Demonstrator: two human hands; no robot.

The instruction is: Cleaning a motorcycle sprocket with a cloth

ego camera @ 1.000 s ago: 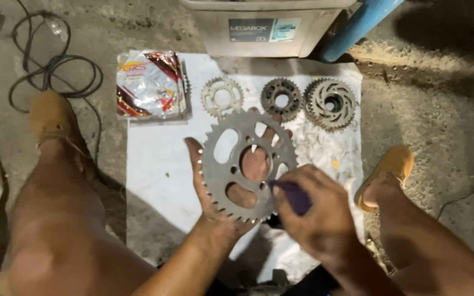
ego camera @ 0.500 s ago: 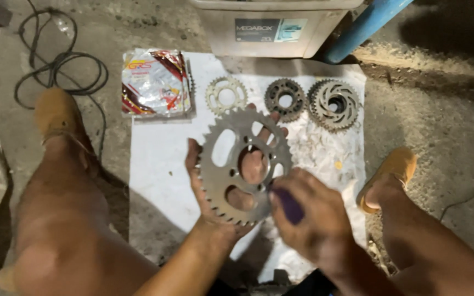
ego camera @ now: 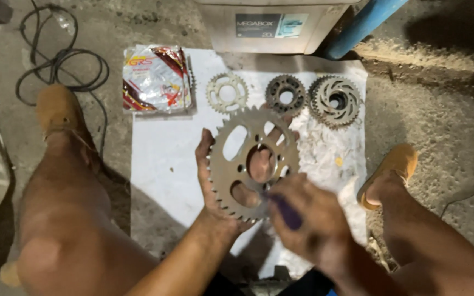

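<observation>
A large grey toothed sprocket (ego camera: 231,164) lies flat on my left hand (ego camera: 207,181), whose fingers show through its cut-outs. My right hand (ego camera: 308,225) is closed around a purple-handled tool (ego camera: 286,212) and presses it against the sprocket's lower right rim. The tool's tip is hidden under my fingers. Both hands hover over a white sheet (ego camera: 160,164) spread on the ground between my legs.
Three smaller sprockets (ego camera: 226,92) (ego camera: 285,94) (ego camera: 336,100) lie in a row at the sheet's far edge, with a packaged sprocket (ego camera: 154,79) to their left. Beyond stand a grey plastic box (ego camera: 270,24) and a blue pipe (ego camera: 363,24). A black cable (ego camera: 61,66) coils at left.
The sprocket and my left hand have stayed nearly in place. My right hand with the purple tool has shifted slightly along the sprocket's lower right edge.
</observation>
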